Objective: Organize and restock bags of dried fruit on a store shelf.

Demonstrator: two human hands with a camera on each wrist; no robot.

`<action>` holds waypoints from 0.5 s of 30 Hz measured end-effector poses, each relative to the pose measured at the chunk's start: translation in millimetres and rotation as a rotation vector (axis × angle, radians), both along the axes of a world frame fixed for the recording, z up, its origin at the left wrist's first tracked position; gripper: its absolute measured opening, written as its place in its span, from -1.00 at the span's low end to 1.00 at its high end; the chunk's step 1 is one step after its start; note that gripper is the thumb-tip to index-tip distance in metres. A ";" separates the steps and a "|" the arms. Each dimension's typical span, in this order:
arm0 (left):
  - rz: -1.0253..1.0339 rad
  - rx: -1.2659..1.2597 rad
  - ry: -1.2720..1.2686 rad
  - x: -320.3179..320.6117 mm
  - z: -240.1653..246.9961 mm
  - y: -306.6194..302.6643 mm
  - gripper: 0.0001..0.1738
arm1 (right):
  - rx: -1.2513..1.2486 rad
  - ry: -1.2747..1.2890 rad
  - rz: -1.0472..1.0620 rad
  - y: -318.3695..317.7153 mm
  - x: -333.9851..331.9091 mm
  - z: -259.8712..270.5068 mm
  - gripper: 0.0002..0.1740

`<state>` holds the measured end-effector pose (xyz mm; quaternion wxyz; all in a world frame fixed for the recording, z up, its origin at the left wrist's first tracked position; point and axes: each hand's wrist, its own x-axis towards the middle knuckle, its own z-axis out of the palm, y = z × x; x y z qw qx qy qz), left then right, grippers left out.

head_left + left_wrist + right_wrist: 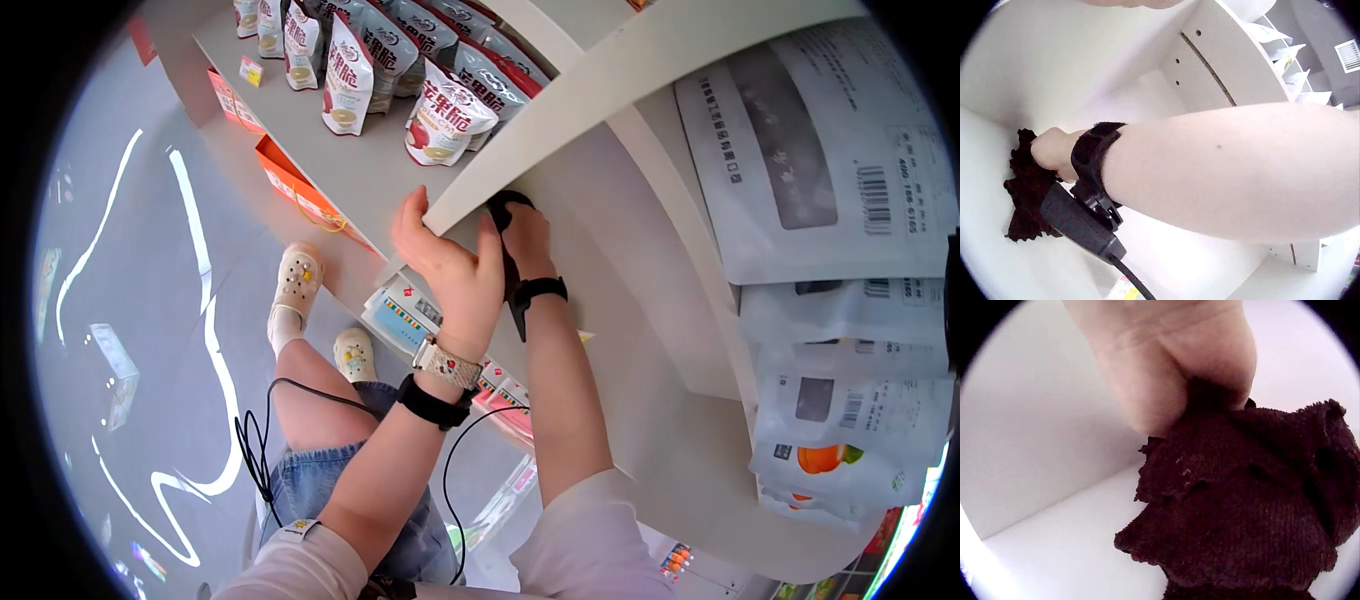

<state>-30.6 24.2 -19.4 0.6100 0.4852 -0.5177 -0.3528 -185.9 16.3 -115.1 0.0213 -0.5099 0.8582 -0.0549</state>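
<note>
My right hand [527, 243] grips a bunched dark maroon cloth [1235, 506] inside a white shelf compartment. In the right wrist view the cloth spreads below the hand in loose folds, its ribbed weave and frayed edges showing. From the left wrist view, the right hand [1054, 149] holds the cloth [1029, 197] at the compartment's inner corner. My left hand [455, 275] rests at the front edge of the pale divider panel [570, 120], its fingers extended on one side and thumb on the other. Only a sliver of the left hand [1138, 2] shows in the left wrist view.
Several apple-crisp snack pouches [450, 115] stand beyond the divider. White pouches [820, 160] hang or stand at the right. Orange price holders [290, 185] line the shelf front. Black cables [262, 450] trail from the wrist cameras near the legs.
</note>
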 end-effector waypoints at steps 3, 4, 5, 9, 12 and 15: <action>-0.003 -0.013 -0.057 1.2 0.0 -0.8 -0.31 | 0.162 0.016 -0.036 -14.5 -0.4 9.4 -0.68; -0.013 -0.013 -0.066 2.4 0.8 -0.6 -0.30 | 0.176 0.023 -0.038 -15.8 -1.2 9.0 -0.67; -0.024 -0.010 -0.073 3.6 1.7 -0.7 -0.29 | 0.193 0.031 -0.040 -15.8 -1.1 8.6 -0.67; -0.009 -0.059 -0.115 4.2 1.2 -1.6 -0.22 | 0.078 0.059 -0.036 1.6 10.9 4.2 -0.68; -0.048 -0.019 -0.120 7.2 1.2 -1.1 -0.19 | 0.062 0.048 -0.034 16.9 25.6 2.6 -0.79; -0.090 -0.071 -0.146 12.0 -2.5 -1.4 -0.20 | -0.051 0.030 0.021 36.6 35.6 -4.4 -0.83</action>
